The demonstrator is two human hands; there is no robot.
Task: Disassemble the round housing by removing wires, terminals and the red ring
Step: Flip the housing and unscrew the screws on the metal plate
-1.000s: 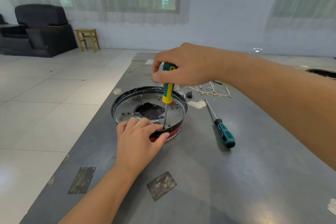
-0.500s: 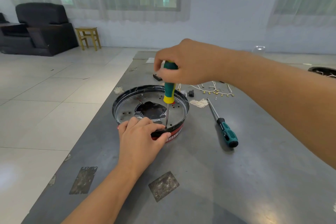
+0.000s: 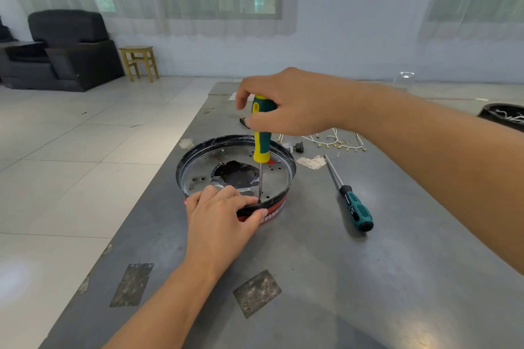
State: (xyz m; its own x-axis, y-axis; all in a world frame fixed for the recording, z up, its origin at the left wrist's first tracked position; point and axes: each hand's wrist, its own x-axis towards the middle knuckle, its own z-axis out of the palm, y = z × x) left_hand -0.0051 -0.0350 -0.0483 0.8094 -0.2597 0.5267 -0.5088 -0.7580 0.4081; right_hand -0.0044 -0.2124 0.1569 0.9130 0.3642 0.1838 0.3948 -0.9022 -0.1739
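Fingers of the left hand [image 3: 219, 217] clamp the near rim of the round black metal housing [image 3: 235, 170], near the grey bench's [image 3: 368, 278] left edge. The right hand [image 3: 286, 102] grips a green-and-yellow screwdriver [image 3: 261, 136] upright, tip just beside the left fingers, above the red ring [image 3: 273, 211].

Round black housing [image 3: 198, 167] upright on table — red ring [image 3: 276, 207] beneath rim.

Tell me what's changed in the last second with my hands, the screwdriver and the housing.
Little. The right hand shifted its fingers on the upright screwdriver, as if turning it. The tip stayed inside the round housing near its front rim, the left hand still gripping that rim. The spare screwdriver lay unmoved.
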